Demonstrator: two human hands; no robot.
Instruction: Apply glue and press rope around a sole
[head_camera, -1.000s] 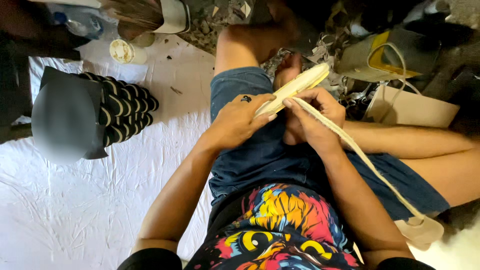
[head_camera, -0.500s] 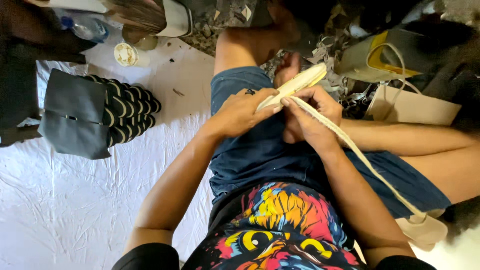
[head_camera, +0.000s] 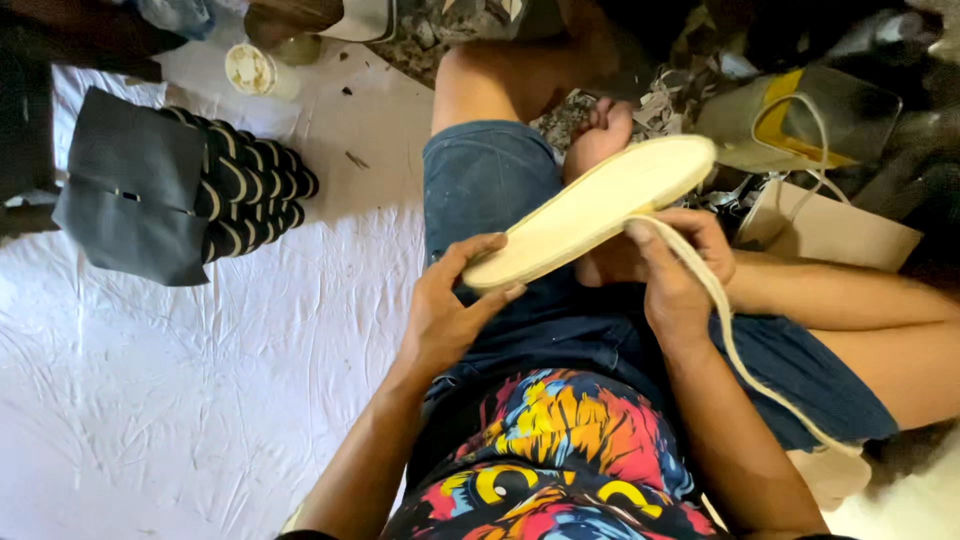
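A pale cream shoe sole (head_camera: 590, 208) lies tilted above my lap, its flat face now turned up toward the camera. My left hand (head_camera: 450, 305) grips the near end of the sole between thumb and fingers. My right hand (head_camera: 675, 265) presses a braided cream cord (head_camera: 730, 340) against the sole's right edge. The cord trails down over my right thigh toward the floor at the lower right.
I sit on a white sheet (head_camera: 150, 400) in blue denim shorts (head_camera: 480, 190) and a colourful shirt. A black-and-cream striped stack under a dark cloth (head_camera: 215, 195) lies at the left. Paper bags (head_camera: 840, 230) and scraps crowd the upper right. A small round container (head_camera: 250, 68) stands at the top.
The sole has turned from edge-on to showing its flat face. My left hand shifted to its near end; my right hand stays on the cord at the edge.
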